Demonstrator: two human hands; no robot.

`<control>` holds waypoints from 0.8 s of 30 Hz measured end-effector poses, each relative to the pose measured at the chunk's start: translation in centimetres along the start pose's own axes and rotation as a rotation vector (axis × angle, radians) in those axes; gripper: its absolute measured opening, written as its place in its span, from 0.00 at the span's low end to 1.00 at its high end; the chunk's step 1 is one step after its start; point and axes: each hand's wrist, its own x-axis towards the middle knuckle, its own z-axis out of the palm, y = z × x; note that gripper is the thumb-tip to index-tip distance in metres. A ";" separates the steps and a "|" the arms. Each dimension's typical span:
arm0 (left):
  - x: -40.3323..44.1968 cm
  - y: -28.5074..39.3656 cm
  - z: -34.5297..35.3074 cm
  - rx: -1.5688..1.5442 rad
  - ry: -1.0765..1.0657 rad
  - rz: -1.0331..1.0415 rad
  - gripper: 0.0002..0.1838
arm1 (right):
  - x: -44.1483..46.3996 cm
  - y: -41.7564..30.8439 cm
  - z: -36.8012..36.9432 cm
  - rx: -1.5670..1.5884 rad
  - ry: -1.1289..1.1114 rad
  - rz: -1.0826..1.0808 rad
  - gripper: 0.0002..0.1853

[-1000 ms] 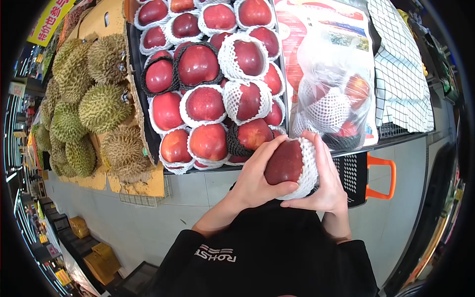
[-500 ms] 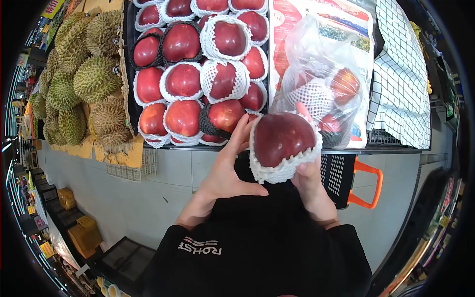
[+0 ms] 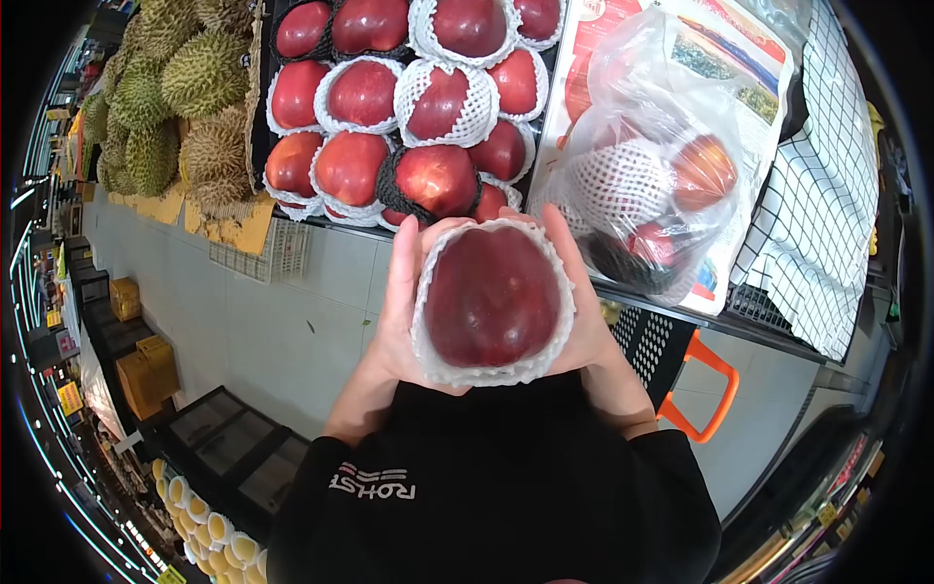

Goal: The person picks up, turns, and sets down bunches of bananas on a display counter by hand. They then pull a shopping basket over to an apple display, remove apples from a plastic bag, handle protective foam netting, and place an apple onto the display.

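Observation:
A large dark red apple (image 3: 494, 297) in a white foam net (image 3: 486, 375) is held up close to the camera, in front of my chest. My left hand (image 3: 401, 311) cups it from the left with the fingers pointing upward. Around its right side wraps my right hand (image 3: 584, 316). The apple's top faces me, and its underside is hidden. Just beyond it, rows of red apples (image 3: 352, 167) in white and black foam nets sit in a display. To the right, a clear plastic bag (image 3: 637, 107) holds several netted fruits.
Durians (image 3: 204, 73) are piled at the far left on cardboard. The bag rests on a printed sheet (image 3: 759, 136), beside a checked cloth (image 3: 812, 165). Under the counter edge hangs a black basket with an orange handle (image 3: 715, 384). Yellow fruit (image 3: 209, 530) is stacked at the lower left.
The apple has moved left and nearer the camera, turning its top toward me. My left hand has closed in against its side. The view has shifted, bringing yellow fruit into sight.

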 end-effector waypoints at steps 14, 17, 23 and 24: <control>1.2 3.3 -2.5 0.491 -0.203 -0.163 0.60 | 2.4 -4.3 0.4 -0.628 -0.313 0.066 0.67; 1.6 2.1 -4.2 0.450 -0.223 0.064 0.61 | 3.5 -4.2 1.1 -0.717 -0.330 0.079 0.66; 3.5 2.7 -10.3 0.423 -0.304 0.102 0.62 | 8.3 -4.3 5.0 -0.965 -0.314 0.084 0.66; 3.9 2.7 -11.5 0.397 -0.305 0.133 0.61 | 9.4 -4.4 5.9 -1.004 -0.312 0.098 0.65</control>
